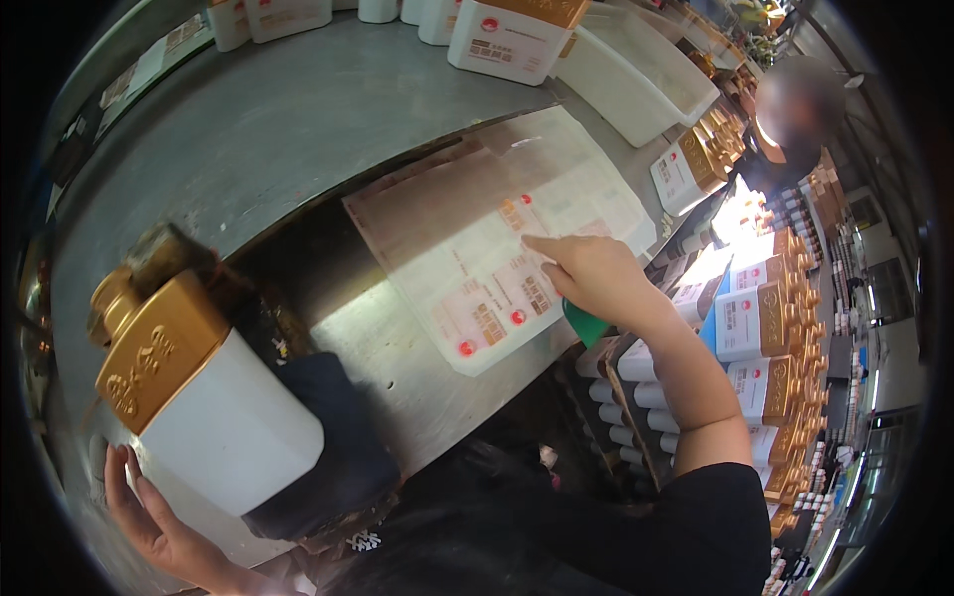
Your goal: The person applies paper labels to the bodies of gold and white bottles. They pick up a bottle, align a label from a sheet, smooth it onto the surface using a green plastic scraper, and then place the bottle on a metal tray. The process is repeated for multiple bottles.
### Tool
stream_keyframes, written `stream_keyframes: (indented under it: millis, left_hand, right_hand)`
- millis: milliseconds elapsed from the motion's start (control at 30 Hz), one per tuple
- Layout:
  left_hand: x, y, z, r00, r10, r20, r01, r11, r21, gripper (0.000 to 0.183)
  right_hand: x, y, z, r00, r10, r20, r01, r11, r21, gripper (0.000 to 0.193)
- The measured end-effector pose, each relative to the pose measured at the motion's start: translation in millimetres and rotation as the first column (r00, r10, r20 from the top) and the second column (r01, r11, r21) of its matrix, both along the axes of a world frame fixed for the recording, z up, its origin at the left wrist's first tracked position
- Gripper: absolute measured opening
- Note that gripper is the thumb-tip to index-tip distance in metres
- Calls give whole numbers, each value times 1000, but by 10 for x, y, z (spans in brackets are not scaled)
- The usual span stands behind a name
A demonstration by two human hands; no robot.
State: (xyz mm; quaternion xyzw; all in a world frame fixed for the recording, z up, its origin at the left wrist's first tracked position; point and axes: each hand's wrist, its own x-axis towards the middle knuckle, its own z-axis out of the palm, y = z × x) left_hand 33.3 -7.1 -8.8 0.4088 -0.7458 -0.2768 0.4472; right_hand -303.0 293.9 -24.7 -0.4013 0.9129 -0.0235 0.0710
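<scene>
A large white bottle point(238, 417) with a gold shoulder and neck lies tilted at the left, on a dark cloth-covered support point(343, 427). Its visible white side is plain. My left hand point(164, 526) is beside the gold shoulder, fingers stretched out and apart; whether the fingertips touch the bottle I cannot tell. Over a stack of label sheets point(477, 258) in the middle, my right hand point(601, 283) points its index finger at the top sheet's printed labels. Its other fingers are curled around a green flat piece, apparently a scraper point(584, 324), mostly hidden by the palm.
The grey metal table point(238, 129) has a dark gap behind the sheets. White bottles with gold tops point(517, 40) stand along its far edge, near a white plastic bin point(636, 79). Labelled bottles point(750, 318) crowd the right side. Another person point(795, 119) is at the far right.
</scene>
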Motion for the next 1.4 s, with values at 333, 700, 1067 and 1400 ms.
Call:
stream_keyframes:
  millis: [333,700,1067,1400]
  left_hand:
    - [-250,-90,72,988,67,140,-22,954,-300,29]
    - [-259,-164,50,989,87,116,-38,929,-369,37]
    - [-215,-237,9,978,104,179,-20,908,-417,46]
    - [-342,-112,115,960,107,258,8,914,-406,43]
  right_hand:
    - [-856,-161,-471,988,-17,-151,33,993,110,37]
    - [-977,-31,-334,951,-46,-306,129,958,257,52]
    - [-2147,-452,-458,999,0,-47,-2,999,-45,42]
    - [-2575,72,-687,904,-403,-144,399,915,-58,88]
